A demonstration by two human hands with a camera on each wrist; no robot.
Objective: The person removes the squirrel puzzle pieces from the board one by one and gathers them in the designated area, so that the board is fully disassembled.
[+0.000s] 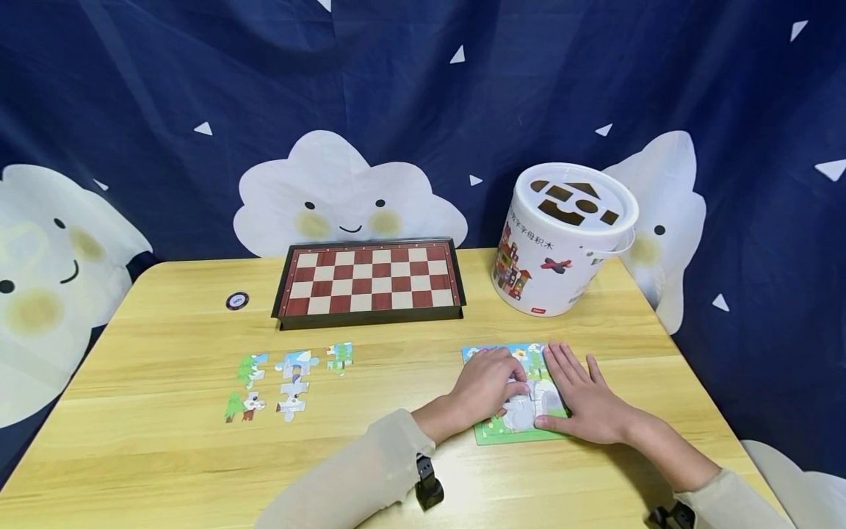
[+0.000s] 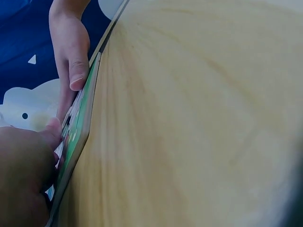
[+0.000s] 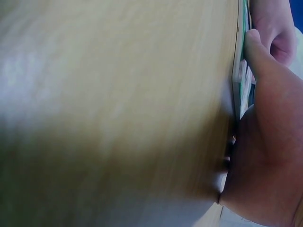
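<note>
A jigsaw puzzle (image 1: 518, 419) in a green-edged board lies at the right of the table, with a grey animal and flowers in its picture. Over its left part is my left hand (image 1: 485, 386), fingers bent and thumb close to the index finger. Whether a piece is between them is hidden. My right hand (image 1: 591, 404) rests along the puzzle's right edge, fingers straight and thumb spread over its lower right part. In the left wrist view, the left thumb (image 2: 53, 132) is at the board's surface. The right wrist view shows the right thumb (image 3: 255, 47) on the board's rim.
Loose puzzle pieces (image 1: 293, 386) lie at the left, several in small groups. Behind stand a red-and-white checkered game board (image 1: 371, 279) and a white lidded bucket (image 1: 555, 253) with shaped holes. A round chip (image 1: 237, 300) lies left of the checkered board.
</note>
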